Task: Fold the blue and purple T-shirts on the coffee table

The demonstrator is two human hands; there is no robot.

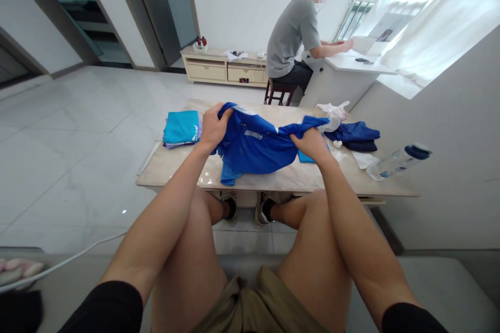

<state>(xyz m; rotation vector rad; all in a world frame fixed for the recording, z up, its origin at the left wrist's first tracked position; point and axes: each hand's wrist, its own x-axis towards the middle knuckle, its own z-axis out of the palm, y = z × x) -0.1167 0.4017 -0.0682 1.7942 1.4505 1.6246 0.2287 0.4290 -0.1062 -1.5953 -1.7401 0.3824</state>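
A blue shirt [255,148] with white lettering is stretched between my two hands, over the middle of the low table. My left hand [214,126] grips its upper left edge. At the right, my right hand [310,143] holds bunched fabric of the same shirt. Its lower part hangs down near the tabletop. Beside my left hand lies a folded stack of shirts, turquoise on top [182,127]. A flat piece of bright blue cloth [308,157] shows partly beneath my right hand.
Dark blue folded clothes [353,135], a white plastic bag [333,113] and a clear bottle [396,163] stand or lie on the table's [187,173] right side. Beyond it, a person [292,36] in grey sits on a stool at a white desk [351,70].
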